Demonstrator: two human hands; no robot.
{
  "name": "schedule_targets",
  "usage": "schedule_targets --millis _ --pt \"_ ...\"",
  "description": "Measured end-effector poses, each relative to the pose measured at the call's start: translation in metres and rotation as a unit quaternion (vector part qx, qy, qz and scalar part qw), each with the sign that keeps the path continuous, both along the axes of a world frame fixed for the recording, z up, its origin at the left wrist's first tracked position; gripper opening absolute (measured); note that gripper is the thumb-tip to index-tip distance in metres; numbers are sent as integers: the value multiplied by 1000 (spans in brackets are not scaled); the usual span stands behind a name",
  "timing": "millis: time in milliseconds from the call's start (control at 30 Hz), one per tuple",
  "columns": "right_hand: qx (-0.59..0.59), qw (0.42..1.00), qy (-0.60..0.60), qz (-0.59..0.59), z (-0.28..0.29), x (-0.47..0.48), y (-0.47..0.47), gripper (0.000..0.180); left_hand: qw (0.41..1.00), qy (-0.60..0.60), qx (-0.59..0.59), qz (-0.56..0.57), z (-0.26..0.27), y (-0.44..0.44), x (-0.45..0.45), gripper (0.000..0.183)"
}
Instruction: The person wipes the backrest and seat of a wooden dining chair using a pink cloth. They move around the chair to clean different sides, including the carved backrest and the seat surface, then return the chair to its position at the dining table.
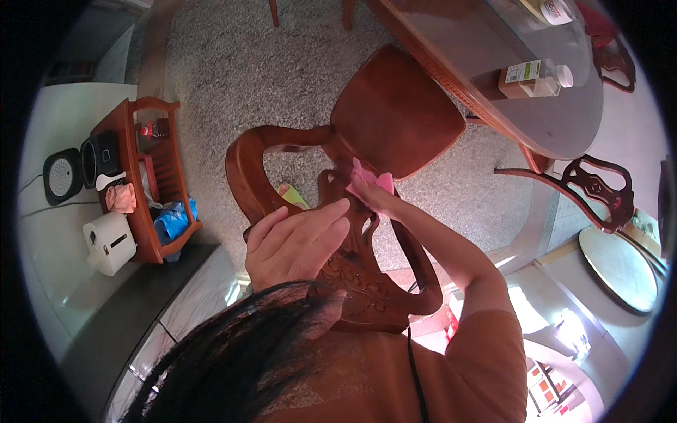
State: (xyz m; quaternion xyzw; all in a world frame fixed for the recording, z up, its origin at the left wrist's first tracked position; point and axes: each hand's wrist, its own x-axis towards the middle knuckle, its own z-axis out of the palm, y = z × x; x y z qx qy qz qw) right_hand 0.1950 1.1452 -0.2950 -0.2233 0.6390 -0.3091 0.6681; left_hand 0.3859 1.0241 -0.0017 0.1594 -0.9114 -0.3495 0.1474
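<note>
A carved dark-wood chair (365, 291) stands before me, its back nearest my body and its smooth seat (399, 113) farther out. My right hand (375, 194) holds a pink cloth (365, 177) against the lower part of the backrest, where it meets the seat. Over the left side of the backrest is my left hand (296, 243), fingers stretched out and nothing visible in it. It hides part of the frame beneath; whether the palm touches the wood cannot be seen.
A glass-topped wooden table (560, 129) bears a bottle (534, 78) at upper right. Another carved chair (597, 195) stands beside it. To the left, a wooden rack (153, 174) holds a blue bag (177, 218). A green slipper (292, 195) shows through the chair frame.
</note>
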Motion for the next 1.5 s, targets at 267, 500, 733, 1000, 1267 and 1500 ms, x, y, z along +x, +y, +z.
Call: schedule_targets --millis 267,500,733,1000,1267,1500 --pt "49 994 39 -89 -58 -5 6 67 1000 -6 4 18 3 1 -2 74" --pt "68 983 166 41 -85 -20 21 66 1000 19 7 21 0 1 -4 74" --pt "18 972 235 4 -63 -17 28 67 1000 12 9 24 0 1 -2 74" --pt "-36 892 421 163 -85 -12 17 59 1000 3 2 21 1 1 -4 75" --pt "93 893 397 192 -82 -22 2 52 1000 -7 -13 23 0 2 -3 77" --pt "91 892 382 226 -55 -33 0 61 999 25 -22 43 -1 1 -7 67"
